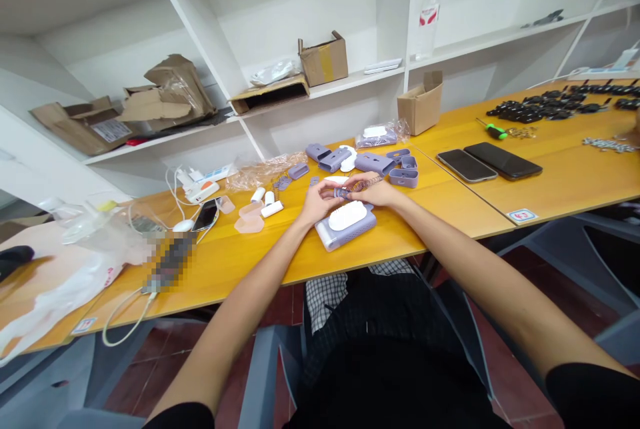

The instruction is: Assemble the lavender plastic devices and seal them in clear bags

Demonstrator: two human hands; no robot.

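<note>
Both of my hands meet over the table, fingers closed. Between their fingertips is a small purple-grey part (341,193), its exact kind too small to tell. My left hand (319,201) pinches it from the left, and my right hand (376,190) from the right. A thin wire coil spring (369,182) shows across the back of my right fingers; how it is held there is unclear. Just below my hands lies a purple-grey device housing (345,237) with a white oval piece (347,216) on top. Behind them are several purple housings (374,164).
White cylinders (272,209) and translucent pinkish pieces (250,217) lie to the left, near a power strip (203,191). Two phones (503,161), a green screwdriver (495,130) and black parts (535,108) lie right. A cardboard box (421,106) stands at the back by the shelves.
</note>
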